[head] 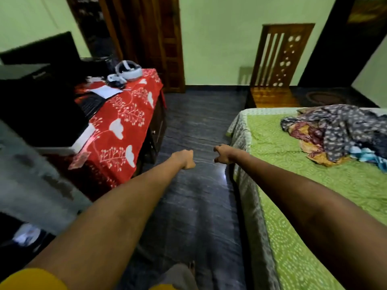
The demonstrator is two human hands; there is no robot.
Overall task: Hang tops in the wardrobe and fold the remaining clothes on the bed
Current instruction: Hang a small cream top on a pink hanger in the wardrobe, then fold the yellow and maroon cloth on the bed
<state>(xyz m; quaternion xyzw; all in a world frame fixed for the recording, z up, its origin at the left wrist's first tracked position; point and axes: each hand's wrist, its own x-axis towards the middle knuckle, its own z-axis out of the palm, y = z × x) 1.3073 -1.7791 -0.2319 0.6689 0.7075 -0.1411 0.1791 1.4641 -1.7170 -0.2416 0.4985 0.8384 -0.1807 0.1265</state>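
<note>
Showing a bedroom from the head view, the figure is dominated at the right by the bed (314, 195), which is covered with a green patterned sheet and runs from the near right corner toward the far wall. At the left a table draped in a red flowered cloth (123, 130) is seen, with a white headset (128, 72) on its far end. A dark strip of floor (194, 126) lies between table and bed, and a wooden chair (280, 59) stands against the far wall. A tall wooden door (159, 38) is seen at the far centre; whether it belongs to the wardrobe cannot be told.

The heap of clothes (343, 132) is piled loosely on the far right part of the bed, its long axis running roughly left to right across the sheet. None of it has yet been hung or folded.

Both arms are stretched forward over the floor. The left hand (186, 159) is clenched into a fist and grasps nothing. The right hand (223, 153) is curled with the thumb out, also holding nothing. The heap lies to the right of and beyond both hands; the right hand is judged the nearer, so a reach rightward and farther across the bed edge is called for.
</note>
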